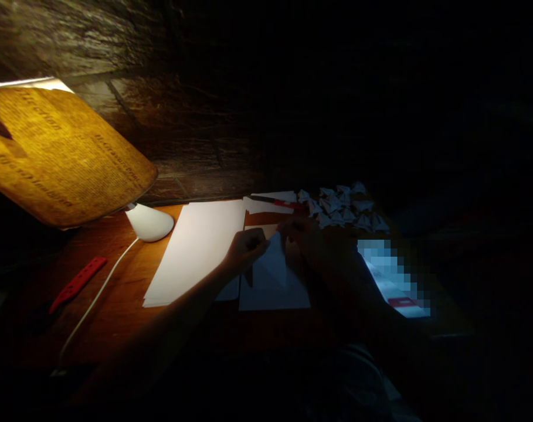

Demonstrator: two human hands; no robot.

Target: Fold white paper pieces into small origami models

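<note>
On the wooden counter (116, 293), just right of a stack of white sheets (196, 252), a partly folded paper (272, 266) was held over a flat sheet (275, 296). Its left edge was pinched by the curled fingers of the left hand (245, 249). The right hand (305, 235) was laid at its upper right corner, but its grip could not be told in the shadow. Small folded pieces (343, 208) and a red pen (277, 202) were seen behind, with a lamp base (149, 223) to the left.

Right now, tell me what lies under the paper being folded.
A flat white sheet lies under the folded paper that the left hand and right hand hold. Whatever the sheet covers is hidden.
</note>
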